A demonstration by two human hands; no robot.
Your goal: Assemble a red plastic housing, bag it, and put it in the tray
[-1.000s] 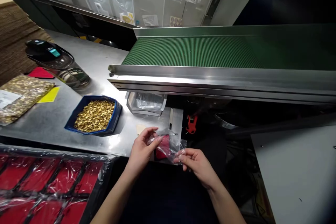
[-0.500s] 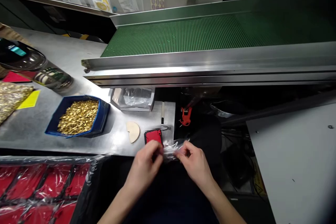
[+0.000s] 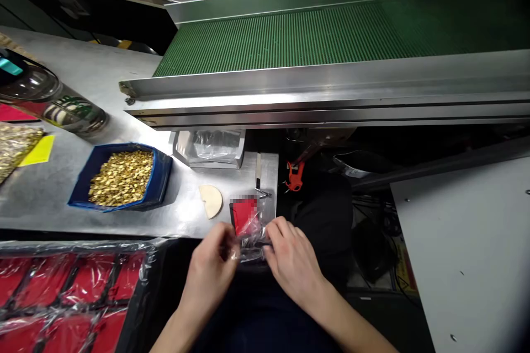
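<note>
A crinkled clear plastic bag (image 3: 252, 253) stretches between my two hands at the table's front edge. My left hand (image 3: 213, 262) is closed, thumb and fingers pinching the bag's left side. On the right side, my right hand (image 3: 293, 256) has its fingers bent over the plastic and its thumb beneath, gripping it. Just beyond the hands a flat red piece with a black edge (image 3: 243, 214) lies on the metal table, its near part under the plastic. Close to it are a small tool with metal jaws (image 3: 263, 193) and a pale notched disc (image 3: 211, 201).
A blue bin (image 3: 163, 179) of small gold pieces stands left, near a clear bottle (image 3: 78, 113). Bagged red pieces fill a black-rimmed crate (image 3: 153, 270) at lower left. A green conveyor (image 3: 269, 44) crosses behind. Orange-handled snips (image 3: 295, 176) and a grey tray (image 3: 240, 157) are nearby.
The plastic bag has come down and left, over the red piece's near end. My left hand has shifted left; my right hand has turned, its back now facing up. The view has tilted slightly.
</note>
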